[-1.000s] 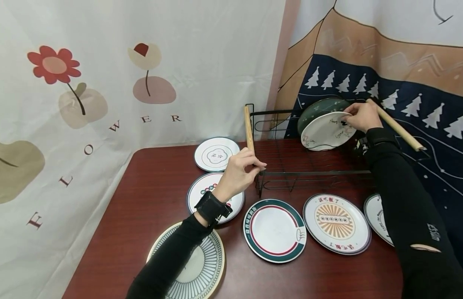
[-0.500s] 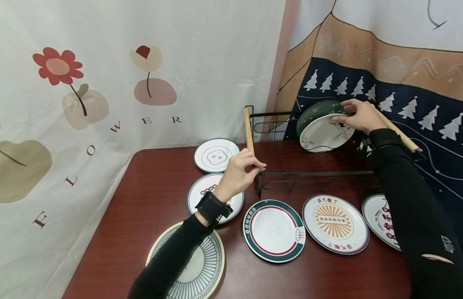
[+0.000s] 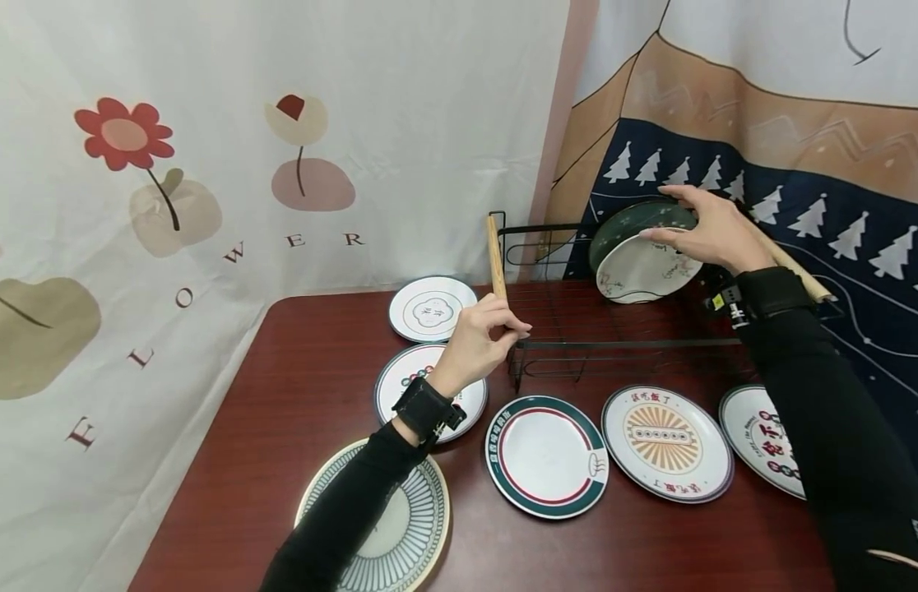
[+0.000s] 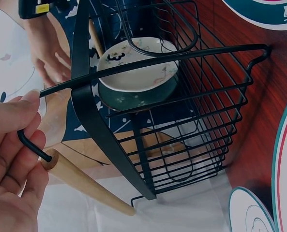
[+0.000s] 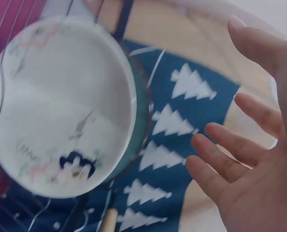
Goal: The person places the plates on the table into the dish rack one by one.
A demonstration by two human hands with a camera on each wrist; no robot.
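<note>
My left hand point(image 3: 481, 341) grips the near left corner of a black wire dish rack point(image 4: 158, 60). In the left wrist view its thumb and fingers curl round the black wire by the wooden handle point(image 4: 87, 181). Upright at the rack's right end stand a white plate point(image 3: 640, 271) with a floral print and a dark green plate point(image 3: 614, 226) behind it. My right hand point(image 3: 714, 230) is beside their upper right rims, thumb and fingers spread. The right wrist view shows its fingers point(image 5: 240, 140) holding nothing, with a gap between them and the white plate point(image 5: 66, 111).
Several plates lie flat on the red-brown table point(image 3: 222, 460): a white one point(image 3: 432, 308) at the back left, a green-rimmed one point(image 3: 548, 456), a sunburst one point(image 3: 666, 444) and a large striped one point(image 3: 422, 526) under the left forearm. Printed curtains point(image 3: 429, 123) hang behind.
My right hand has let go of the white plate's rim and moved up, its fingers spreading apart. The left hand stays on the rack.
</note>
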